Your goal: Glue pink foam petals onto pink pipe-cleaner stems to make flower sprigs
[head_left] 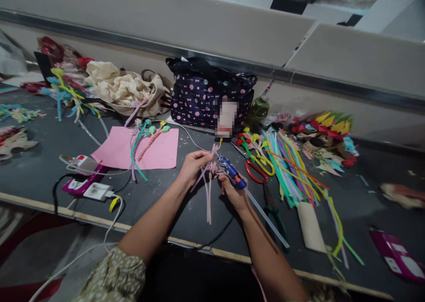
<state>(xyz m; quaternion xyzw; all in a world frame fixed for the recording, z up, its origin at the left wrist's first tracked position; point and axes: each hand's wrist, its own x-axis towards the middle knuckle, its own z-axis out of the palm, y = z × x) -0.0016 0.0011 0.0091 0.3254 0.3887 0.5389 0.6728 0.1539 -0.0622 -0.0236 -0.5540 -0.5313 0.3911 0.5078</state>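
Observation:
My left hand (196,165) pinches a lilac pipe cleaner (202,176) with a small pink tuft at its top. In my right hand (235,192) is a blue glue gun (229,168), its nozzle pointing up and left towards the pipe cleaner. A long clear glue stick (265,217) sticks out of the back of the gun. Pink pipe-cleaner pieces (217,172) lie between the hands, and lilac and peach stems (208,200) rest on the table below them. Whether nozzle and pipe cleaner touch, I cannot tell.
Red-handled scissors (255,172) and dark green pliers (275,220) lie right of my hands, near bundled pipe cleaners (288,164). Pink paper (159,151) holds finished stems at left. A purple power strip (88,182) with cables is nearby. A dotted bag (195,94) stands behind.

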